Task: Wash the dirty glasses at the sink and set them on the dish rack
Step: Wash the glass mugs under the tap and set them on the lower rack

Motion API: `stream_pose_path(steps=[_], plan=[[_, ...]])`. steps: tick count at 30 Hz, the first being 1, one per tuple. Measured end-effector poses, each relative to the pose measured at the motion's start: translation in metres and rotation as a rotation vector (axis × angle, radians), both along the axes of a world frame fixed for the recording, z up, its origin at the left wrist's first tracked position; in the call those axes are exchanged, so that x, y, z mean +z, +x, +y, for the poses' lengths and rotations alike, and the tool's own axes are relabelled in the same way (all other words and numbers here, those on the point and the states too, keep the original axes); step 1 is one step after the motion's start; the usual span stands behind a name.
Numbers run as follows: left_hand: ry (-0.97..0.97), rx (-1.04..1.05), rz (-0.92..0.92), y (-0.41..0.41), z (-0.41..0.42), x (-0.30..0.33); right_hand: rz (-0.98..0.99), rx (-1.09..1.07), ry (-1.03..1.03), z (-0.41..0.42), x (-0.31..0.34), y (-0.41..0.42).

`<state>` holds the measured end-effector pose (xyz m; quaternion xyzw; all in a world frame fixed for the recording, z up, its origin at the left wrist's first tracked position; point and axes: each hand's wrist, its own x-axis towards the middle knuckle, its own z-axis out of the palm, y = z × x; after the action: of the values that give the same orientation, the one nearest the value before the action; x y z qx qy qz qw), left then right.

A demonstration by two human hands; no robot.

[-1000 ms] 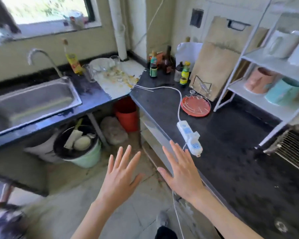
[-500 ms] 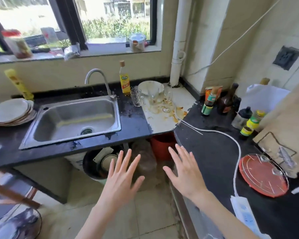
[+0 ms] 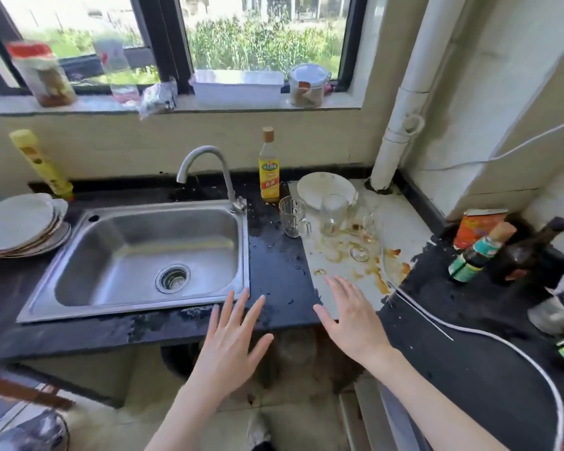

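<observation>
Above counter edge: left hand (image 3: pixel 230 348), right hand (image 3: pixel 350 317) spread flat, holding nothing.

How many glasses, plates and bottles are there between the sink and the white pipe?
Glasses: 3 (mug glass, tall glass, small glass)
Plates: 1 (plate)
Bottles: 1 (yellow bottle)
Total: 5
A round glass piece in front is too unclear to count.

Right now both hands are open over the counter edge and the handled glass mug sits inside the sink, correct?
Not quite. The head view shows the handled glass mug standing on the counter right of the sink, not in it. Left hand and right hand are open.
</observation>
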<state>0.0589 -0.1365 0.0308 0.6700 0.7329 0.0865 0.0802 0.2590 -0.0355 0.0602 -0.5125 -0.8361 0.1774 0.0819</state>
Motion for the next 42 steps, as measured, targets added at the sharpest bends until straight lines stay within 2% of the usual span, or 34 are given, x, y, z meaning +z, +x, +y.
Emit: stream_pose_path(steps=[4,10,16,22,28,31,34,42], plan=[[-0.007,0.020,-0.105,-0.039,0.057,0.002,0.024,-0.073,-0.122,0.062,-0.003,-0.037],[0.044,0.017,-0.125,-0.073,0.113,0.000,0.105,-0.224,-0.383,0.155,-0.025,-0.081],[-0.087,0.141,-0.099,-0.097,0.133,-0.014,0.204,-0.273,-0.457,0.223,-0.045,-0.115],[-0.072,0.301,-0.099,-0.105,0.138,-0.026,0.262,-0.406,-0.504,0.256,-0.078,-0.127],[-0.063,0.370,-0.119,-0.117,0.130,-0.029,0.281,-0.366,-0.638,0.258,-0.084,-0.128],[-0.138,0.419,-0.234,-0.125,0.126,-0.021,0.338,-0.323,-0.663,0.248,-0.080,-0.130],[-0.117,0.415,-0.373,-0.134,0.126,-0.014,0.343,-0.149,-0.692,0.228,-0.066,-0.137],[-0.103,0.358,-0.902,-0.180,0.156,-0.009,0.349,0.240,-0.925,0.186,-0.036,-0.215]])
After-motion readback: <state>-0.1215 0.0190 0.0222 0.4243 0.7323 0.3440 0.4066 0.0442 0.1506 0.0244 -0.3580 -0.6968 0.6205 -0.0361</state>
